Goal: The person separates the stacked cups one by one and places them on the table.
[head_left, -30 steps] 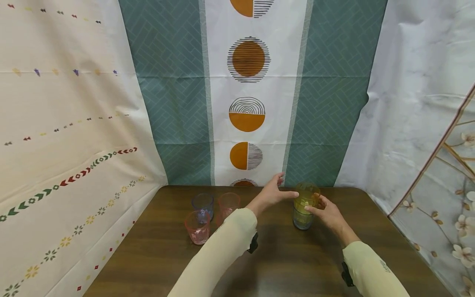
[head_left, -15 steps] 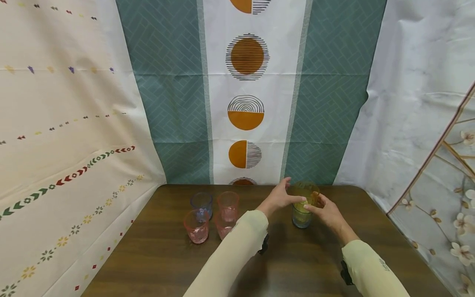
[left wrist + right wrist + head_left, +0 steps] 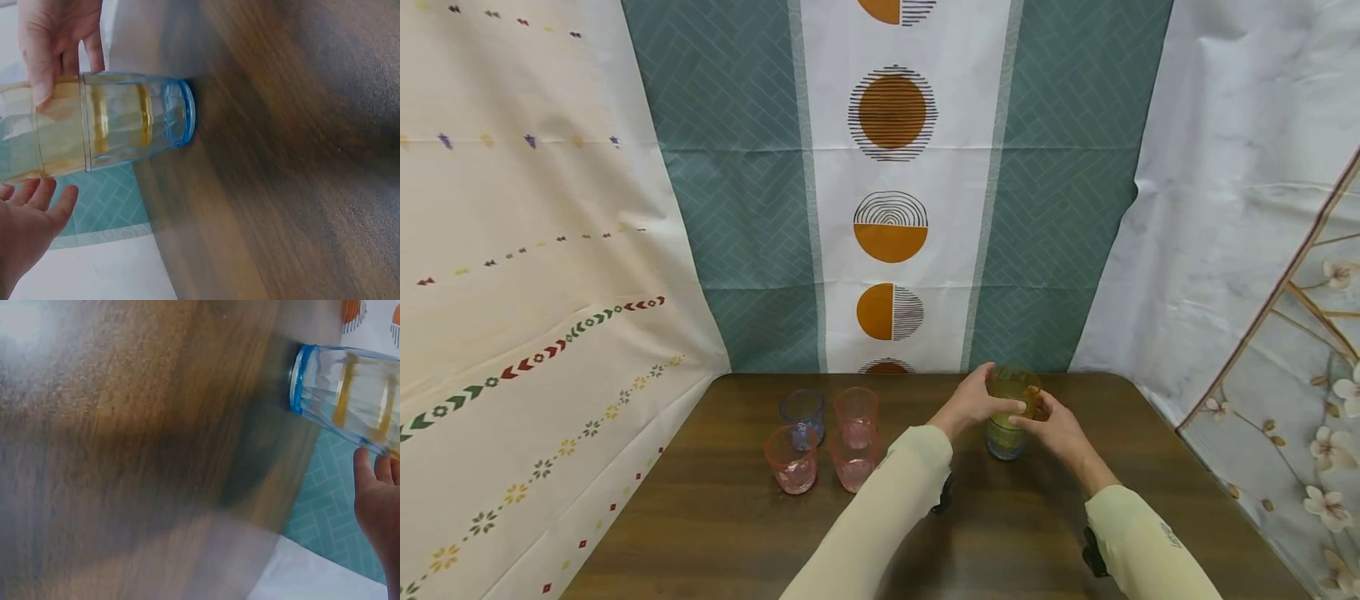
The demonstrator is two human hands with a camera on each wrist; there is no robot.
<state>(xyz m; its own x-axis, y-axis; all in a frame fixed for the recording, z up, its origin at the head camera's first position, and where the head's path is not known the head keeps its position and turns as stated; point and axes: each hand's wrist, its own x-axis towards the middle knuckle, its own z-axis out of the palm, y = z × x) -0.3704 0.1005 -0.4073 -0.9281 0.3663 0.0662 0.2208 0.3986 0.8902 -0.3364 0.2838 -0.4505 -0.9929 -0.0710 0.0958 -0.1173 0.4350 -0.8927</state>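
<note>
In the head view, a blue glass point(image 3: 1004, 442) stands upright at the back right of the table. Nested in it are yellow glasses point(image 3: 1011, 385); the left wrist view shows two yellow base rings point(image 3: 146, 115) inside the blue one. My left hand point(image 3: 972, 406) holds the upper yellow part from the left, thumb in front. From the right, my right hand point(image 3: 1060, 429) grips the same part, its thumb point(image 3: 42, 90) lying along the yellow wall in the left wrist view. The right wrist view cuts off the top of the stack.
Left on the table stand a dark blue glass point(image 3: 803, 414) and three pink glasses, one at front left point(image 3: 793, 467), one beside it point(image 3: 854, 467), one behind point(image 3: 856, 414). Patterned cloths point(image 3: 887, 192) hang close around the table point(image 3: 715, 517).
My left hand has moved right, from open beside the yellow glasses to holding them. The right hand keeps its grip. The view has shifted slightly, and the stack stays in place.
</note>
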